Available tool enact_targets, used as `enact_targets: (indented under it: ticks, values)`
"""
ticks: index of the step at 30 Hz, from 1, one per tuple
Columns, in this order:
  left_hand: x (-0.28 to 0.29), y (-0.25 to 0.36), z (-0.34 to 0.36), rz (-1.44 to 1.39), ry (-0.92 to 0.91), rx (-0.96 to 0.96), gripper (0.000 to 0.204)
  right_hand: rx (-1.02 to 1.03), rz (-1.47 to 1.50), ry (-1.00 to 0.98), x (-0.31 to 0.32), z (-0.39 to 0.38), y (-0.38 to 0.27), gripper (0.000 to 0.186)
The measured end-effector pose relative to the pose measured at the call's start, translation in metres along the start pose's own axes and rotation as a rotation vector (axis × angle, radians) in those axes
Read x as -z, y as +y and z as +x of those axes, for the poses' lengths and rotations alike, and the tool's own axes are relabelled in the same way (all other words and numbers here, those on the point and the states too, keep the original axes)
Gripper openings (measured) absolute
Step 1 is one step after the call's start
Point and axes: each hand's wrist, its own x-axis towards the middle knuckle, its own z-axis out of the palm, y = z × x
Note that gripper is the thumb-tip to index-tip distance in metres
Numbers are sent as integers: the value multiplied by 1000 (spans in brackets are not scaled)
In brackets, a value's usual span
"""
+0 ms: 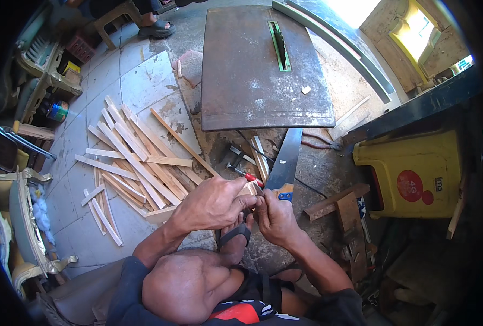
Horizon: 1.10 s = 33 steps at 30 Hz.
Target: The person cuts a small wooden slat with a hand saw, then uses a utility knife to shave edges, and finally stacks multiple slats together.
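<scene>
Both my hands meet in front of my bent knee. My left hand (pixel 214 204) is closed on a small pale piece of wood (pixel 248 189). Against it presses my right hand (pixel 276 217), closed, thumb and fingers pinching a narrow dark thing, mostly hidden, whose kind does not show. Just beyond the right hand is a handsaw (pixel 287 159), blade pointing away, with a wood-and-blue handle partly covered by the hand. The saw seems to lie lower, near the floor. Left of my hands, many pale wooden strips (pixel 143 160) lie in a loose pile.
Ahead stands a dark saw table (pixel 241 70) with a toothed blade (pixel 280 46) rising through a green slot. A red-handled clamp (pixel 244 167) and pliers (pixel 322 144) lie near it. To the right is a yellow plastic stool (pixel 409 174). Another person's sandalled foot (pixel 157 28) shows far left.
</scene>
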Motion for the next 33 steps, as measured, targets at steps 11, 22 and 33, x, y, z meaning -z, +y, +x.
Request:
enact_targets:
  ticks: [11,22,33]
  values:
    - [10,7,4,24,-124,-55,38,1,-43,-111,4,-9,4,16]
    - [-1,-2,6,-103,-66,-77,31,-92,186,-176,9,-4,0,16]
    - [-15,-7,10,-258,-65,23,29,206,-185,-105,25,-3,22,15]
